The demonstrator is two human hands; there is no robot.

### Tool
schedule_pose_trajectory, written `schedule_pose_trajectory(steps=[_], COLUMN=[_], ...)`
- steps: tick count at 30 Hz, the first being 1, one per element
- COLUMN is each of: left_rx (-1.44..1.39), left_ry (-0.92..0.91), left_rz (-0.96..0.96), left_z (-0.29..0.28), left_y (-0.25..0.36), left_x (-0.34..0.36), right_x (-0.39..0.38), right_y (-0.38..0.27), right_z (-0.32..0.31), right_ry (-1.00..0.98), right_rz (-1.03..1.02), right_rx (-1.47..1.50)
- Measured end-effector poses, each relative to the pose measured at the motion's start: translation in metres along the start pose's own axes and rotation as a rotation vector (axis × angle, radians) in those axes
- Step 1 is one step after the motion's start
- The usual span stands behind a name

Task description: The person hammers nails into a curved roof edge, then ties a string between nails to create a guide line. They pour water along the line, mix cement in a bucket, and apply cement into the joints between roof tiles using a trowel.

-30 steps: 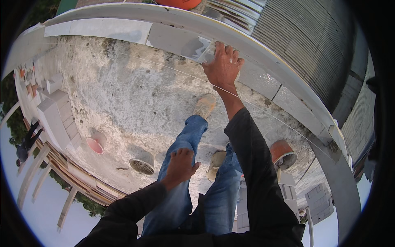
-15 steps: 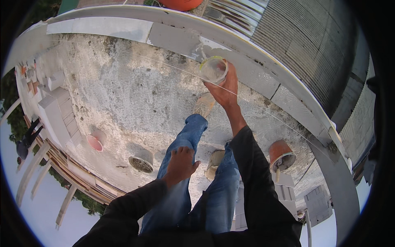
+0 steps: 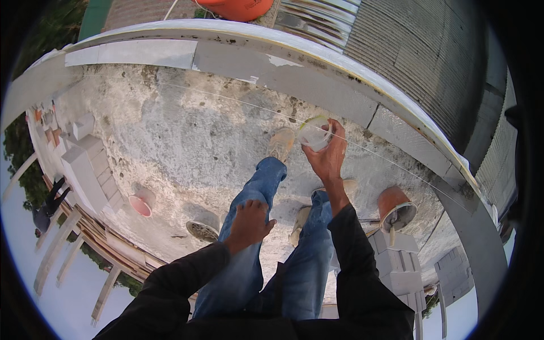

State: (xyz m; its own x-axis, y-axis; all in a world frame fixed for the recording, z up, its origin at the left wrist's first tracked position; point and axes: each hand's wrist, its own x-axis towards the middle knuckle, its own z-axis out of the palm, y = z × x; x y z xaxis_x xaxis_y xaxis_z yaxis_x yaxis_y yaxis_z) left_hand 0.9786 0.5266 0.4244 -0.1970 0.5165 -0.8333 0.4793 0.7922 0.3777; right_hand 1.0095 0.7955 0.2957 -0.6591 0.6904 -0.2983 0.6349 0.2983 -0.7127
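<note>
My right hand (image 3: pixel 330 160) is wrapped round a clear plastic cup (image 3: pixel 313 135), its fingers and thumb closed on the sides. The cup tilts with its wide round end toward my view; anything inside is hard to make out. It is held over the rough concrete floor (image 3: pixel 187 130), beside my left shoe (image 3: pixel 280 144). A thin white string (image 3: pixel 226 95) runs past the cup, along a low row of grey blocks (image 3: pixel 232 63). My left hand (image 3: pixel 249 225) lies open on my left jeans leg, fingers over the knee, holding nothing.
To the right stands an orange-brown bucket (image 3: pixel 391 199) with a handle sticking out. A pink bucket (image 3: pixel 141 203) and a grey mortar bucket (image 3: pixel 203 230) stand left. Stacked blocks (image 3: pixel 85 167) lie farther left, near another person (image 3: pixel 48 208). Corrugated roofing (image 3: pixel 408 68) lies beyond the wall.
My right hand has drawn the cup back from the block row, nearer to me and slightly right. The wet patch beside the blocks now shows as a pale smear. My left hand stays on the knee.
</note>
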Motion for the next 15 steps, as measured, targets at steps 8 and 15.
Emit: schedule_pose_trajectory(steps=[8,15], left_rx=[-0.094,-0.189], left_ry=[0.022,0.049], left_rz=[-0.058,-0.089], left_z=[0.012,0.015], left_y=[-0.004,-0.008], left_x=[-0.008,-0.014], right_x=[0.09,0.134], right_y=[-0.092,-0.14], right_z=[0.043,0.081], right_ry=[-0.171,-0.217], right_rz=[-0.068,-0.128], right_rx=[-0.496,-0.614])
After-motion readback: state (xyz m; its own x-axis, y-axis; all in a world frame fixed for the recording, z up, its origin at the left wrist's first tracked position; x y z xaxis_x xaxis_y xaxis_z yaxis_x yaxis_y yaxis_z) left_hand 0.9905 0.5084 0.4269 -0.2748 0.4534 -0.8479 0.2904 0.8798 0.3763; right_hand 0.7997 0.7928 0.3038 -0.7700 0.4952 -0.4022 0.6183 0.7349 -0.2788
